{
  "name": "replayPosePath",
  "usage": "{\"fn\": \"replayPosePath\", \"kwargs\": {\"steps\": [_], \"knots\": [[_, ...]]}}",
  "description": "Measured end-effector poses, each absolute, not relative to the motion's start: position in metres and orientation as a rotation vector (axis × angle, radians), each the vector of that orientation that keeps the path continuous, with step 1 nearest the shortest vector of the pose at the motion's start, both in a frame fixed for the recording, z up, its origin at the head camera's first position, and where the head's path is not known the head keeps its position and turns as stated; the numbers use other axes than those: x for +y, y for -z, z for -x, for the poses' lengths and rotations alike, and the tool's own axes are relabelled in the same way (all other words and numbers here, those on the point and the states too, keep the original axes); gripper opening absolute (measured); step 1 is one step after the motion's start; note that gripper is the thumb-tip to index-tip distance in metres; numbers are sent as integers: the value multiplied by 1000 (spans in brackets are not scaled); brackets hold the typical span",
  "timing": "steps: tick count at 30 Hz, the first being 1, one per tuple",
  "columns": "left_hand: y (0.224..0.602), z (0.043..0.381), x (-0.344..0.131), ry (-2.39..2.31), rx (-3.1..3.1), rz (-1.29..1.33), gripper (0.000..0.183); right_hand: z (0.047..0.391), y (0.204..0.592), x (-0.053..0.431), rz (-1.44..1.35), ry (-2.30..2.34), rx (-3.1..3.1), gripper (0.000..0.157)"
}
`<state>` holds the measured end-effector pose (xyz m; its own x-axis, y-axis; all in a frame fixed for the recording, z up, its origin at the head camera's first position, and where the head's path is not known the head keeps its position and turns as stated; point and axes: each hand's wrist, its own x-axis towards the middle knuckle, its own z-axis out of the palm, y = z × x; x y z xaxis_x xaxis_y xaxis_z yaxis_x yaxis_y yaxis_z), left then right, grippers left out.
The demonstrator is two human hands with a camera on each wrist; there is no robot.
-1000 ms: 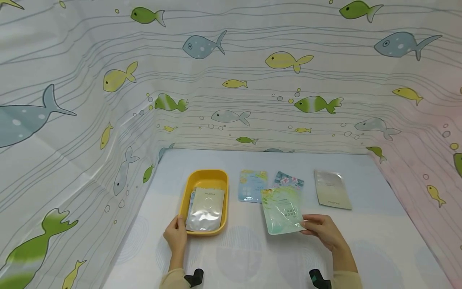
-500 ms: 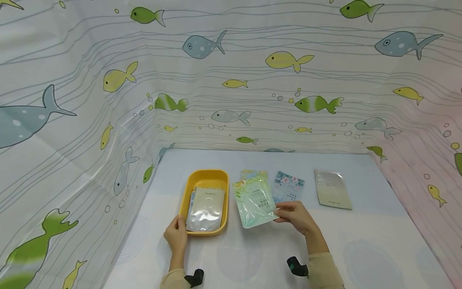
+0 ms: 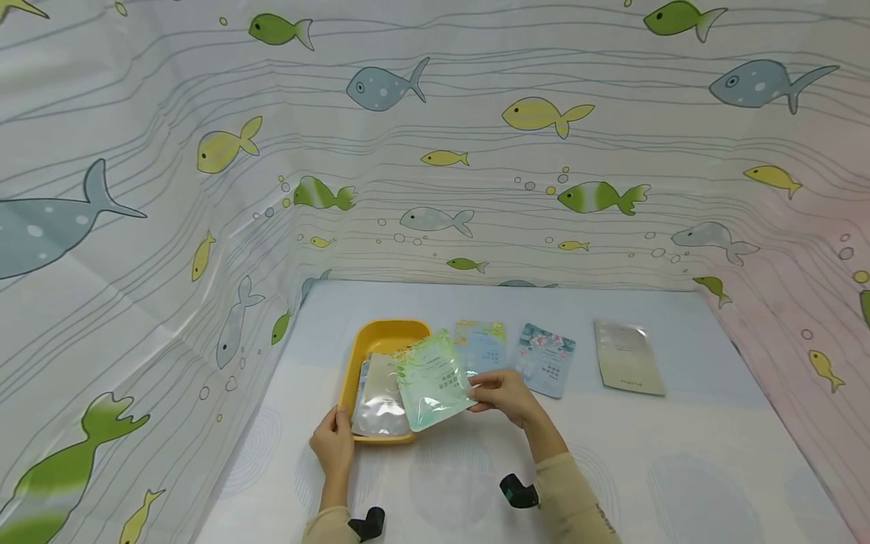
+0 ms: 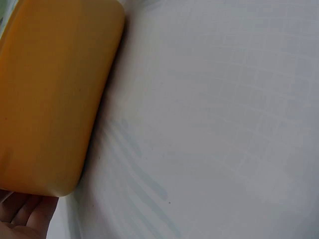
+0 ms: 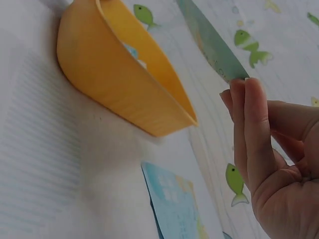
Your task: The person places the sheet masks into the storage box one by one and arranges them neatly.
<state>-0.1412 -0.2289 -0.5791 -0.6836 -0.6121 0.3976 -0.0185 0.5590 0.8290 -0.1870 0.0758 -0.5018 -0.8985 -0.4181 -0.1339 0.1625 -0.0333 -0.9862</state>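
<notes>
In the head view, my right hand (image 3: 506, 397) pinches the lower right edge of a green sheet mask packet (image 3: 435, 381), raised over the right side of a yellow plastic basket (image 3: 393, 324). Fingers and thumb meet at the edge of the green packet (image 5: 214, 42) in the right wrist view. My left hand (image 3: 332, 442) grips the basket's near left rim; its fingers touch the basket wall (image 4: 55, 99) in the left wrist view. Inside the basket, a silver-beige packet (image 3: 377, 400) lies on top, partly covered by the green one, with a bluish packet edge beneath it.
Right of the basket lie a light blue packet (image 3: 481, 347), a blue floral packet (image 3: 546, 360) and a beige packet (image 3: 629, 359). The white table (image 3: 680, 453) meets a fish-print curtain (image 3: 510, 174) at the back and sides.
My right hand has carried the green packet leftward, from above the blue packets to over the basket's right side. The left hand has stayed on the rim.
</notes>
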Motion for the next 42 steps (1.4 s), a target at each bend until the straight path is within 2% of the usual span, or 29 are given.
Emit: {"fn": "replayPosePath", "kwargs": {"steps": [13,23,31,42], "knots": [[579,141,-228,1102,-2112,-511,16,188,502,16,41,2002,1911,30],[580,142,-228,1095,-2108,-488,16,184,509,-8,-44,2038,1981,29],[579,140,-228,1101,-2116,-506,17,176,517,-23,-30,1985,2124,28],[578,141,-227,1106,-2110,-516,16,169,529,-37,219,1578,2578,24]]}}
